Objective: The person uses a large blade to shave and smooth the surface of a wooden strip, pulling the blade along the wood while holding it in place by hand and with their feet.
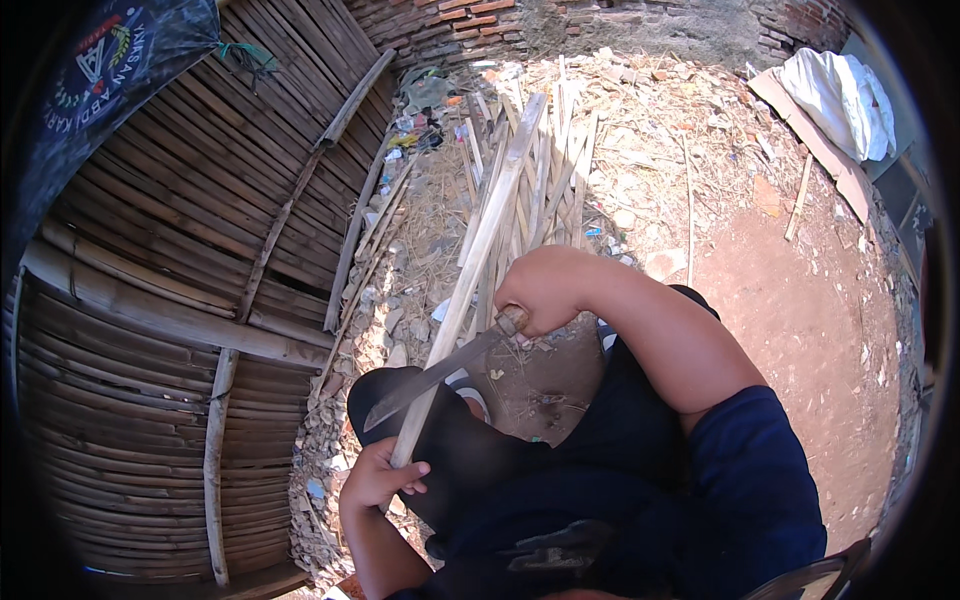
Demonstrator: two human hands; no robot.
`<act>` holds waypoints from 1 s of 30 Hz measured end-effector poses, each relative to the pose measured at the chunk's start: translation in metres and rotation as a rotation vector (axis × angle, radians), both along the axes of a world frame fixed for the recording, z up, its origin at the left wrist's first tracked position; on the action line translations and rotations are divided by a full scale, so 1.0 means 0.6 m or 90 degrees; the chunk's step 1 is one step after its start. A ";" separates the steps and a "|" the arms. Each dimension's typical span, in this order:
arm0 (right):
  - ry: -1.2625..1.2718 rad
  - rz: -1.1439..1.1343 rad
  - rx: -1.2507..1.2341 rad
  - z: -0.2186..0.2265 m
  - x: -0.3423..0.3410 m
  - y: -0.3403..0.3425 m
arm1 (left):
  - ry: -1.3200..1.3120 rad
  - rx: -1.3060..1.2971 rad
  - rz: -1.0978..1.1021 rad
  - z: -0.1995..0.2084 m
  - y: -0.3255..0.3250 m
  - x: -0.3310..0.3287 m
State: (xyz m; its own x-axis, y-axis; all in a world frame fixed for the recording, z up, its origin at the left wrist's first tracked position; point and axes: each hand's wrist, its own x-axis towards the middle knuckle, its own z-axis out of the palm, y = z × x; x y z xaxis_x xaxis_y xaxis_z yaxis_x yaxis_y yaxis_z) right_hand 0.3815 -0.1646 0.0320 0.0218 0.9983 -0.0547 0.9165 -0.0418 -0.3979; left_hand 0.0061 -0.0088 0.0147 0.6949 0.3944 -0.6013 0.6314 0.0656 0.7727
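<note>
A long pale strip of split bamboo point(480, 245) slants from my lap up toward the heap of strips ahead. My left hand point(380, 475) grips its near end, the thumb lying across it. In my right hand point(543, 290) is the wooden handle of a machete point(435, 382). Its broad dark blade points down to the left and crosses over the strip, a little above my left hand. Whether the edge touches the bamboo or only passes over it, I cannot tell. My right elbow is bent out to the side.
More bamboo strips point(570, 170) lie heaped on rubble ahead. A slatted bamboo wall point(150, 370) stands at the left, a brick wall point(480, 20) at the far end. At the far right a white sack point(845, 100) rests by a brown board point(810, 140). Bare earth point(790, 330) stretches to my right.
</note>
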 end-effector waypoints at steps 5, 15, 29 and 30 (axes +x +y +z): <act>0.214 -0.480 0.099 -0.052 0.195 -0.029 | -0.019 0.003 0.014 -0.006 0.005 0.005; 0.023 -0.170 -0.016 0.015 0.036 -0.017 | -0.048 -0.021 0.038 -0.020 0.012 -0.007; 0.305 -0.532 0.133 -0.036 0.167 -0.019 | 0.012 0.019 0.000 0.004 0.008 0.001; 0.263 -0.466 0.132 -0.045 0.167 -0.021 | -0.004 0.020 0.004 0.002 0.008 0.003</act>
